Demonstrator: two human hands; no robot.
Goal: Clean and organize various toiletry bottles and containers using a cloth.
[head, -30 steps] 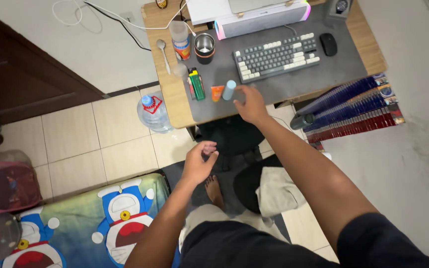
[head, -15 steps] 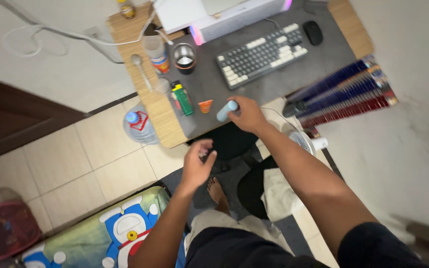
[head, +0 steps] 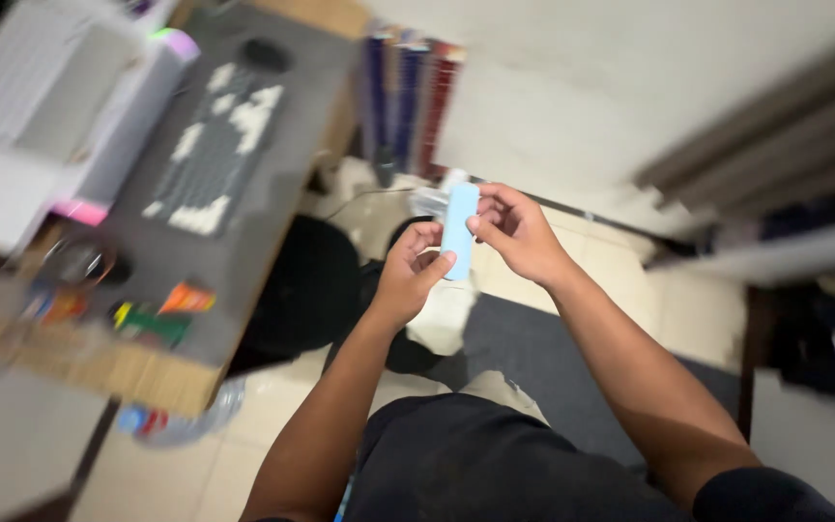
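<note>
A light blue cylindrical tube (head: 458, 230) stands nearly upright in front of me, above the floor. My right hand (head: 516, 232) grips its upper half from the right side. My left hand (head: 406, 275) meets its lower end from the left, fingers curled against it. Both hands are off the desk, to the right of its edge. The picture is blurred by head motion.
A low desk (head: 161, 372) with a grey mat lies at left, carrying a keyboard (head: 215, 164), a mouse (head: 263, 53), a cup (head: 84, 263), a green lighter (head: 152, 324) and a small orange piece (head: 186, 295). A water bottle (head: 181, 425) stands below the desk. Striped cloth (head: 408, 106) lies beyond.
My right hand lifted the blue tube off the desk and brought it toward me. My left hand rose to meet it. The view swung right, so the desk now sits at left.
</note>
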